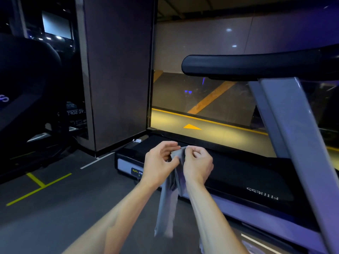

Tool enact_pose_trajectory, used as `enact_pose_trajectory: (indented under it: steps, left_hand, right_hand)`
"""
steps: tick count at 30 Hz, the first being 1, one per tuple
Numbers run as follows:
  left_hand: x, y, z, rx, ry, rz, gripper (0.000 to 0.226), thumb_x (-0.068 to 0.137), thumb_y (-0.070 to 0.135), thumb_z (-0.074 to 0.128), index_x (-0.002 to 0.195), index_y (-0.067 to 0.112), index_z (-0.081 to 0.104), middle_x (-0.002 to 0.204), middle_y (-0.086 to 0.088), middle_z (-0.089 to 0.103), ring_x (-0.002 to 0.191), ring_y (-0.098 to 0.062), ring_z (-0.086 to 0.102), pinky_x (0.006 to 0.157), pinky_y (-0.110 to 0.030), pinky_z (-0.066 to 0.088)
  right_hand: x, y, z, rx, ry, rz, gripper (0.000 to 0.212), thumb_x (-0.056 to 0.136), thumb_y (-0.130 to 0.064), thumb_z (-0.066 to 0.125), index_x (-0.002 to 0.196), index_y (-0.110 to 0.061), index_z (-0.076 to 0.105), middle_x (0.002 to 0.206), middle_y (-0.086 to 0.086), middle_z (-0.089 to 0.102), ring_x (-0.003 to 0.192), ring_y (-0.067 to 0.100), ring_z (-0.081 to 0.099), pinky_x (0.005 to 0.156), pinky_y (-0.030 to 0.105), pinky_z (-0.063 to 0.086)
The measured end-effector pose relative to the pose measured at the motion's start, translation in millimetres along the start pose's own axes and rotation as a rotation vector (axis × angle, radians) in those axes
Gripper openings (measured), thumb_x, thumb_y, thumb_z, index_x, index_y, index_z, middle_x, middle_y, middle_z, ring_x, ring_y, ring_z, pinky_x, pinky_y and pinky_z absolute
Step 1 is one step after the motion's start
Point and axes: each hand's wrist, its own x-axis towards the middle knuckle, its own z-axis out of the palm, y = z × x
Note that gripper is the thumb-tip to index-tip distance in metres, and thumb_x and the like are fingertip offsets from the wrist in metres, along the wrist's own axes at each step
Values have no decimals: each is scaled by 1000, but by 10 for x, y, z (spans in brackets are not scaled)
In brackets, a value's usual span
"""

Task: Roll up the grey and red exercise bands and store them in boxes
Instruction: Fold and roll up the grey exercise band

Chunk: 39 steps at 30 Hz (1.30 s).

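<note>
Both hands pinch the grey band [170, 198]: left hand [159, 162], right hand [197, 162], fingers curled on its top end

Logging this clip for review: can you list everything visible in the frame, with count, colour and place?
grey exercise band: one, grey, held up between both hands, its loose end hanging down
treadmill: one, black deck with grey frame, right of centre
handrail: one, black, upper right
glass wall: one, behind the treadmill
pillar: one, brown, centre left
floor markings: yellow and white lines, lower left
exercise machine: one, black, far left
left hand: pinches the band's top
right hand: pinches the band's top
</note>
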Motion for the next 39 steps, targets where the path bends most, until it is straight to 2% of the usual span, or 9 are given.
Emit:
enact_pose_trajectory:
  steps: [4,6,11,13,20,26,30,35,39]
  left_hand:
    - [95,-28,-114,-16,22,-34,34,83,-11,68,106,14,73,97,4,79,98,-8,74,89,-32,59]
    - [147,-4,-188,-35,-10,-46,33,84,-11,68,104,15,73,96,4,79,98,-11,74,86,-30,57]
    - [285,131,-333,-101,-93,-69,30,87,-8,69,107,14,73,100,1,79,101,-17,74,93,-33,57]
    - [330,180,-353,-132,-104,-80,29,87,-9,68,108,11,72,100,-1,79,100,-19,74,92,-31,57]
    - [395,282,-328,-170,-76,-24,28,87,-9,70,110,6,71,101,-3,79,97,-14,74,86,-23,56]
    - [300,253,-371,-290,-123,44,31,95,-5,62,122,9,67,120,-4,74,118,-18,67,101,-33,52]
    - [249,93,-449,-354,-59,38,38,92,-12,59,121,11,68,126,-5,71,120,-25,65,105,-44,49]
    - [161,-244,-480,-204,1,-45,45,87,-13,61,111,24,69,117,6,72,106,-17,68,88,-28,52]
    - [139,-497,-467,-140,-13,-165,62,78,-19,53,115,30,63,125,6,68,116,-14,64,84,-25,50]
  right_hand:
    - [54,76,-79,121,-139,42,9,91,-18,70,83,-20,74,75,-12,75,72,-3,69,62,12,46]
    - [86,89,-146,211,-241,43,7,93,-15,71,87,-15,75,78,-6,77,71,-3,68,67,15,49]
    - [192,36,-223,430,-435,15,3,94,-7,70,93,-5,72,91,6,79,90,9,73,78,17,54]
    - [226,0,-204,480,-472,6,5,94,-4,68,91,-7,71,89,6,79,89,11,73,77,19,54]
    - [311,-150,-104,528,-433,-7,13,94,-3,68,84,-11,69,76,-4,72,74,5,65,73,18,52]
    - [454,-317,3,512,-370,54,18,96,-6,65,81,-14,66,77,0,67,74,8,61,77,25,50]
    - [528,-397,70,422,-365,34,15,93,-10,70,79,-15,70,80,0,69,81,14,62,81,31,50]
    - [573,-466,129,382,-331,51,8,92,-13,71,84,-14,72,81,-2,71,84,14,63,79,30,52]
    - [554,-513,193,374,-304,53,11,91,-12,71,80,-15,72,82,-1,71,84,14,64,81,31,53]
